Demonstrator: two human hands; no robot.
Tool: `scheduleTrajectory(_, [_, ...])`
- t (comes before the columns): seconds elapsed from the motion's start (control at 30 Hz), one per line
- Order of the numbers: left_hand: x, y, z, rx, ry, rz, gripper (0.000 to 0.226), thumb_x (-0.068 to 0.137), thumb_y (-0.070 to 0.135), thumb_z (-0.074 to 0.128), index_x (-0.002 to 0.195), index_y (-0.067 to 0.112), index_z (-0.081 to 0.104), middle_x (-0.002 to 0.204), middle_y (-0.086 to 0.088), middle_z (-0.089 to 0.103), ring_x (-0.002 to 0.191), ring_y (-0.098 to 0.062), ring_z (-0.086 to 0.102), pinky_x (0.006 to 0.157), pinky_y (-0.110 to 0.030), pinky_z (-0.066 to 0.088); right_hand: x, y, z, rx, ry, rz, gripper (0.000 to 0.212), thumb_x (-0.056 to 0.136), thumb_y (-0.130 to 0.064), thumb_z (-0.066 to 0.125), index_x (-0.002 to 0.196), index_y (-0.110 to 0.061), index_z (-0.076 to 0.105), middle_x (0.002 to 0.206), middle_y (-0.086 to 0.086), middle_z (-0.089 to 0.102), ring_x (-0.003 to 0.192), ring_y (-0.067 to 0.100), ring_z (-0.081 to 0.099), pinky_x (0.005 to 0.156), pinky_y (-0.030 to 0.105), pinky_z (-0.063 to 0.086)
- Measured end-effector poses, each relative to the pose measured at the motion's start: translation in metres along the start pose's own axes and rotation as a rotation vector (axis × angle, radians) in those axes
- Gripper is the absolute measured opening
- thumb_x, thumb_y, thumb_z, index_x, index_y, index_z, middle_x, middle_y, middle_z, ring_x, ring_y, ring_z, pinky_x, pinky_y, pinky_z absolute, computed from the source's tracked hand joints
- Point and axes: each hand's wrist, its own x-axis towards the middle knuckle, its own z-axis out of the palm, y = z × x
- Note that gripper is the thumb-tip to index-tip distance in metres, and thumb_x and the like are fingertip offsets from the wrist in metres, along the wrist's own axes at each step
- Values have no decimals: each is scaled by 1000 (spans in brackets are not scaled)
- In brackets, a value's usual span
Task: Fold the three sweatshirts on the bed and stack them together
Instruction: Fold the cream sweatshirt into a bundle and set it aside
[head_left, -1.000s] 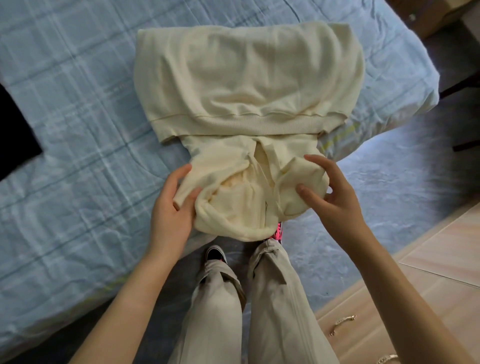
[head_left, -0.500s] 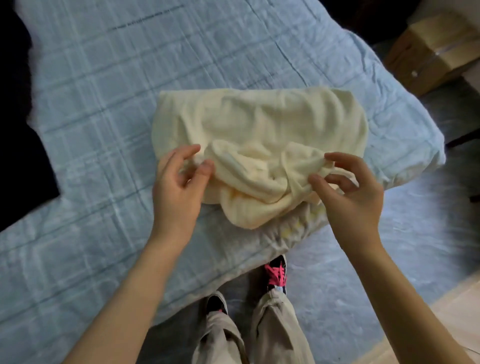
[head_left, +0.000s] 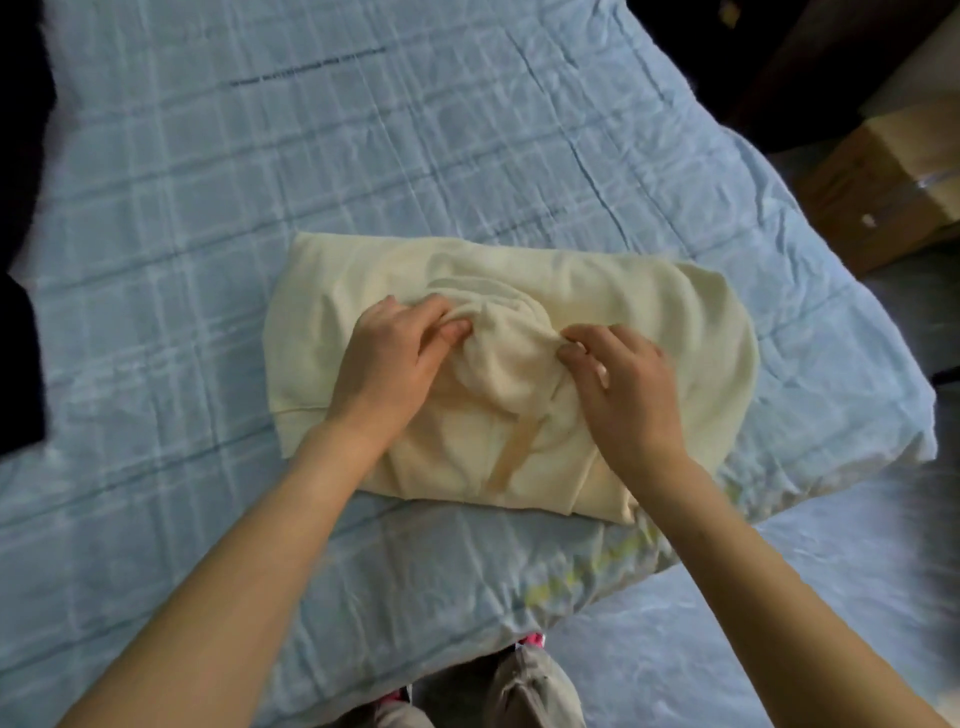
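Now my left hand (head_left: 384, 358) and right hand (head_left: 623, 387) pinch the hood (head_left: 506, 358) bunched atop the sweatshirt (head_left: 675, 312) on the bed (head_left: 208, 208).

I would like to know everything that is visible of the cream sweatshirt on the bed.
The sweatshirt is pale cream, of soft, thick-looking knit. It lies folded into a wide, roughly rectangular bundle on the blue checked bed cover, near the edge closest to the person. What looks like its hood is bunched in a rounded lump on top, in the middle, and a flat tan cord runs down from it. The left hand and the right hand pinch this lump from either side.
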Motion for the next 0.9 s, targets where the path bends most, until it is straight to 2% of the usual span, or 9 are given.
scheduleTrajectory(0.1, [35,7,6,108,118,-31,35,94,44,58,78,12,60,61,-10,54,63,-33,53,60,-33,30,36,13,-9,-3,29,91,15,96,-23,62,102,-15,73,88,5,71,84,29,63,81,47,48])
scheduleTrajectory(0.23, [72,12,38,244,-74,-159,36,94,43,58,88,9,66,94,-14,64,95,-35,55,77,-41,37,55,9,4,-62,-139,247,37,99,-15,53,135,-9,57,129,16,59,118,33,51,102,42,39])
scheduleTrajectory(0.33, [82,11,50,239,-38,-137,34,94,41,59,89,8,67,94,-13,62,95,-34,56,81,-44,38,43,-18,18,-24,-20,-25,47,99,-20,47,144,-6,49,142,17,51,134,33,46,113,44,34])
scheduleTrajectory(0.4, [90,5,49,185,10,-128,30,92,37,63,87,8,69,89,-13,63,90,-35,57,79,-47,40,38,-15,34,-118,-130,-161,52,102,-31,40,151,-14,41,156,8,41,147,29,32,122,45,20])
scheduleTrajectory(0.53, [84,-3,51,291,131,-28,24,91,23,61,110,11,70,108,-13,65,100,-36,60,88,-46,43,52,23,60,-256,-346,-98,57,105,-42,31,159,-27,20,166,-6,17,154,24,12,124,40,3])
scheduleTrajectory(0.6, [51,-11,57,409,10,123,42,99,31,46,137,13,55,140,-8,55,128,-32,49,110,-48,32,52,32,67,-243,-325,-113,57,105,-43,27,159,-25,23,165,-5,20,153,24,16,124,41,6])
scheduleTrajectory(0.67, [23,-28,62,501,-207,129,56,101,42,31,153,20,31,159,3,31,147,-28,27,120,-52,13,48,36,74,-239,-292,-145,58,104,-45,26,158,-24,25,165,-4,23,153,24,18,124,42,9])
scheduleTrajectory(0.73, [15,-50,71,526,-301,49,60,100,46,27,156,25,22,162,9,19,149,-28,21,120,-54,9,43,41,84,-267,-302,-183,60,103,-46,27,159,-24,24,165,-4,22,153,24,18,124,43,12])
scheduleTrajectory(0.9, [21,-58,81,559,-353,24,60,99,46,27,156,26,23,162,7,24,147,-30,27,119,-56,14,47,35,83,-296,-351,-162,62,101,-43,33,159,-26,22,166,-4,20,154,25,15,123,46,14])
